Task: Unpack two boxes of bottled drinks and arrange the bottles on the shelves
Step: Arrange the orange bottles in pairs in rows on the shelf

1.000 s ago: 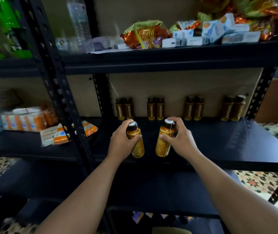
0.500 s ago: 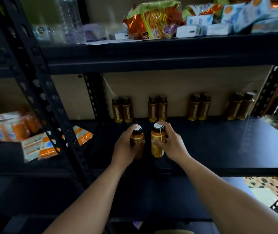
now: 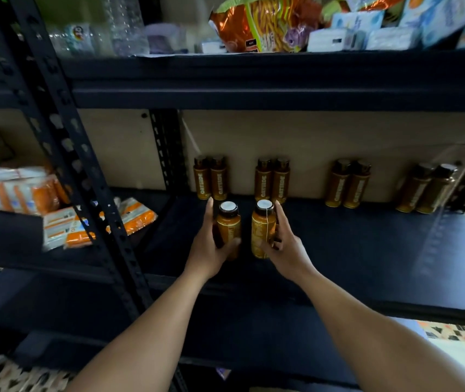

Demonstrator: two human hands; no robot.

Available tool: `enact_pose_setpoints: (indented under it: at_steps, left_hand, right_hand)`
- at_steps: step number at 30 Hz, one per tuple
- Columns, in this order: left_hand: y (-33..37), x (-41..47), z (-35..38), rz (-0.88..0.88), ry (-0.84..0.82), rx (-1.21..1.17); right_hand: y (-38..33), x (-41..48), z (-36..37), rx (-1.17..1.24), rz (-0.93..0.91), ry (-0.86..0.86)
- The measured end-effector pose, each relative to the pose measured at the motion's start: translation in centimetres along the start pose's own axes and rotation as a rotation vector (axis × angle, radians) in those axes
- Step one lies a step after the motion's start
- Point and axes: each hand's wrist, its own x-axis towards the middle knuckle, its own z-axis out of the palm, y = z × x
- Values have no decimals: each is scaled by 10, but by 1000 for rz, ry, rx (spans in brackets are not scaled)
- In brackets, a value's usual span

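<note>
While upright, left bottle (image 3: 228, 228), right bottle (image 3: 262, 230) sit inside curled fingers (image 3: 281, 222).

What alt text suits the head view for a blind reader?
A left hand grips one amber white-capped bottle and a right hand grips a second amber bottle, both upright, at a black metal shelf. Eight matching bottles stand in four pairs along its back.

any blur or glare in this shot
Head view: dim overall; the front left bottle and front right bottle look fairly sharp; the orange packets at the left edge are blurred; a pale sheen marks the shelf at right; the upright post slants from wide-angle distortion.
</note>
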Motion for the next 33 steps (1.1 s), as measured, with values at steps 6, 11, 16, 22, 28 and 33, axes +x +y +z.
enact_pose_setpoints:
  at_steps: [6, 11, 16, 22, 28, 33]
  left_hand:
    - [-15, -3, 14, -90, -15, -89]
    - [-27, -3, 14, -81, -61, -54]
    - [-22, -4, 15, -57, -46, -45]
    - [-22, -7, 16, -40, -35, -20]
    - [-18, -9, 15, -75, 0, -52]
    - [-17, -9, 15, -91, 11, -58]
  right_hand:
    - [15, 2, 6, 19, 45, 9]
    - [28, 4, 1, 94, 74, 13]
    - [29, 2, 3, 29, 35, -17]
    - [31, 3, 5, 6, -2, -6]
    - [35, 4, 6, -9, 14, -12]
    - [33, 2, 5, 4, 15, -1]
